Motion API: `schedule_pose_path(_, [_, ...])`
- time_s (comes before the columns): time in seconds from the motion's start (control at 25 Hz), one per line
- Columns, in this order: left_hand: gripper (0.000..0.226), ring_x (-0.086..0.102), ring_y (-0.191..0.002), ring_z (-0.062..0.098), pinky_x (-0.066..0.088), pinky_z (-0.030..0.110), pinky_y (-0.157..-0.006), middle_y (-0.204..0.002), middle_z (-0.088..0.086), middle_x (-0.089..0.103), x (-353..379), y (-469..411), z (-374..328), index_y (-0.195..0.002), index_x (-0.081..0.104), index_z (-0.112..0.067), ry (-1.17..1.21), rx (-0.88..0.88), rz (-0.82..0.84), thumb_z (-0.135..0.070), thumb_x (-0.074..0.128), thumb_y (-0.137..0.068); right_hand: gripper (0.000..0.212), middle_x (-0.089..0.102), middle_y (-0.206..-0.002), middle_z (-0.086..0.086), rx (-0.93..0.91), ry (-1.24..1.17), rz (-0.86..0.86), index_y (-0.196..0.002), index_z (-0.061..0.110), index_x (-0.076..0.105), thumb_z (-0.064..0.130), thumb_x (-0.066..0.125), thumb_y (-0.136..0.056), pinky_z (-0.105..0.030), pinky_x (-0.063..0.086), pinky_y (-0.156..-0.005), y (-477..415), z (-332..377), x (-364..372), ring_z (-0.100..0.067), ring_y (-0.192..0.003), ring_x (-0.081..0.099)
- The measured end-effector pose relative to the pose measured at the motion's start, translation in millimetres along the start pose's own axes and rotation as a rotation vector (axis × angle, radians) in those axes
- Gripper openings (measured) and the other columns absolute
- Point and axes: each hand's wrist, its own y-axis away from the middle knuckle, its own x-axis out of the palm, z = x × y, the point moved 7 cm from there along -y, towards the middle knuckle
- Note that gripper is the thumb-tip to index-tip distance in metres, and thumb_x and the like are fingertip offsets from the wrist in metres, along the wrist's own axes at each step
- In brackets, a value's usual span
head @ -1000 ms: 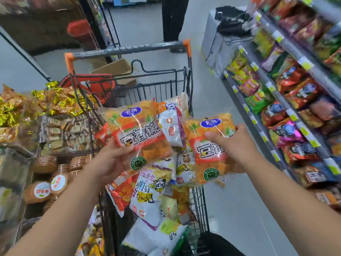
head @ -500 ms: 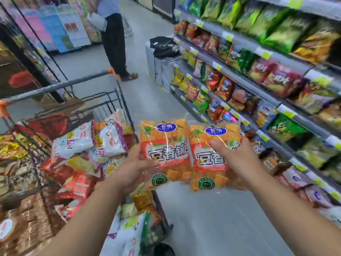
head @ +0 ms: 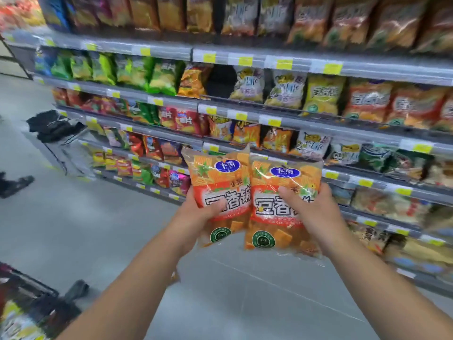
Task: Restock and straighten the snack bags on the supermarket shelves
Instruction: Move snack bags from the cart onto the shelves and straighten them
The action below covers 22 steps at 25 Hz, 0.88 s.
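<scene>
Turned from cart (head: 27, 285) to snack shelves (head: 245, 113), left hand (head: 196, 217) clasps one orange cracker bag (head: 220, 177) mid-body, right hand (head: 316, 212) its twin (head: 269, 231); likely light, slippery, crushable.

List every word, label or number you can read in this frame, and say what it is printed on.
"豆香锅": large title on the left orange plastic snack bag, which the left hand grips.
"豆香": the same title on the right orange plastic snack bag; the rest is hidden behind the right hand.
"小米": small print above the left bag's title.
Blue oval logos, green round seals, yellow shelf price tags: too small or blurred.
</scene>
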Motion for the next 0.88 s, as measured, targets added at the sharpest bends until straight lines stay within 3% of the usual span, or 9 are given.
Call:
schedule_pose_path(0.08, [0.08,0.07,-0.101,0.025,0.056,0.042,-0.086,-0.115,0.005,0.072,40.9,-16.3,-3.3,-0.13,0.051,-0.021,-0.049,0.027,0.024,-0.02,0.086,-0.059,0.087,0.054,-0.117,0.011,0.024,0.001,-0.081,-0.13,0.025,0.038,0.067,0.074,-0.063,-0.043,0.046,-0.094,-1.9,-7.3,-35.8,-0.021,-0.109,0.054])
schedule_pose_path(0.24, [0.056,0.072,-0.097,0.02,0.058,0.036,-0.079,-0.107,0.001,0.075,97.4,-45.5,-12.7,-0.121,0.057,-0.022,-0.077,0.029,0.146,-0.015,0.079,-0.07,0.081,0.06,-0.109,0.01,0.054,-0.035,-0.212,-0.118,0.031,0.043,0.073,0.073,-0.055,-0.046,0.05,-0.09,-8.1,-13.3,-88.7,-0.022,-0.102,0.06])
schedule_pose_path(0.4, [0.065,0.07,-0.103,0.027,0.054,0.048,-0.091,-0.113,0.003,0.073,135.7,-85.3,-28.1,-0.124,0.057,-0.023,-0.1,0.012,0.285,-0.025,0.082,-0.064,0.068,0.058,-0.11,0.01,0.038,-0.02,-0.271,-0.122,0.028,0.041,0.062,0.071,-0.071,-0.035,0.045,-0.083,-28.8,-1.9,-118.5,-0.016,-0.1,0.056])
schedule_pose_path(0.68, [0.063,0.071,-0.099,0.025,0.056,0.043,-0.086,-0.109,0.004,0.074,186.9,-159.4,-85.9,-0.121,0.057,-0.022,-0.136,0.053,0.435,-0.023,0.079,-0.063,0.042,0.069,-0.105,0.008,0.019,-0.188,-0.288,-0.107,0.039,0.048,0.035,0.077,-0.076,-0.044,0.059,-0.08,-72.5,30.3,-145.4,-0.017,-0.09,0.071])
schedule_pose_path(0.76, [0.071,0.071,-0.101,0.025,0.054,0.046,-0.09,-0.109,0.002,0.074,202.9,-176.9,-101.1,-0.122,0.056,-0.023,-0.168,0.08,0.471,-0.029,0.084,-0.057,0.044,0.072,-0.102,0.01,-0.004,-0.248,-0.303,-0.112,0.04,0.051,0.032,0.077,-0.077,-0.041,0.06,-0.075,-81.6,38.1,-154.4,-0.016,-0.087,0.072])
schedule_pose_path(0.88, [0.087,0.07,-0.102,0.025,0.053,0.051,-0.093,-0.11,0.0,0.073,231.1,-196.0,-112.9,-0.124,0.054,-0.026,-0.18,0.095,0.499,-0.038,0.09,-0.046,0.058,0.072,-0.108,0.009,-0.042,-0.305,-0.298,-0.119,0.042,0.053,0.041,0.081,-0.069,-0.047,0.058,-0.081,-95.0,44.8,-174.3,-0.019,-0.094,0.072])
